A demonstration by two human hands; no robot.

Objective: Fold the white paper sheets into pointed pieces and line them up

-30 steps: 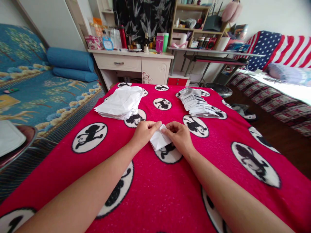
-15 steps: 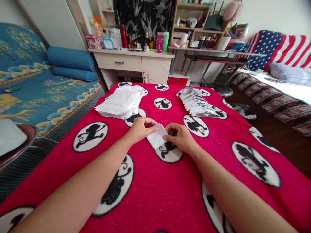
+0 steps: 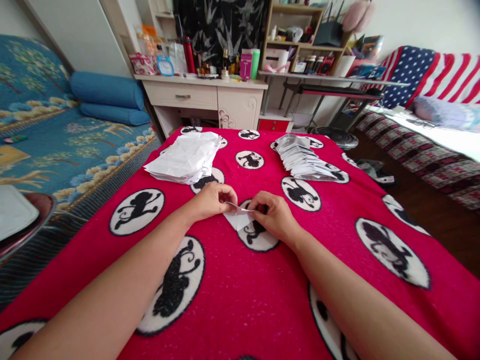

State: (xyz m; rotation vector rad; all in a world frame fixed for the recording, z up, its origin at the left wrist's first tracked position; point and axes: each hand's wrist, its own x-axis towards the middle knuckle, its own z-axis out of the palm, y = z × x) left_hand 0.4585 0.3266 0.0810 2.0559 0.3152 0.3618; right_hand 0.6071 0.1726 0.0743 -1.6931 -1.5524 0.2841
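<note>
A small piece of folded white paper (image 3: 237,220) is held between my two hands, just above the red cloth. My left hand (image 3: 216,200) pinches its left corner between thumb and fingers. On the other side, my right hand (image 3: 273,212) pinches the right corner. The upper edge of the paper bends up between the hands, and its lower corner points toward me. Beyond my left hand lies a loose pile of white paper sheets (image 3: 185,157). Farther right sits a fanned stack of folded papers (image 3: 305,159).
A red cloth (image 3: 240,300) with black-and-white monkey ovals covers the table. Behind it stand a white desk (image 3: 198,97) with bottles and a shelf unit (image 3: 294,30). To the left is a blue patterned sofa (image 3: 86,132); to the right, a bed (image 3: 427,130).
The paper's upper part, flat and pointed before, now stands bent between my hands. My left hand has shifted slightly left and its fingers have curled more.
</note>
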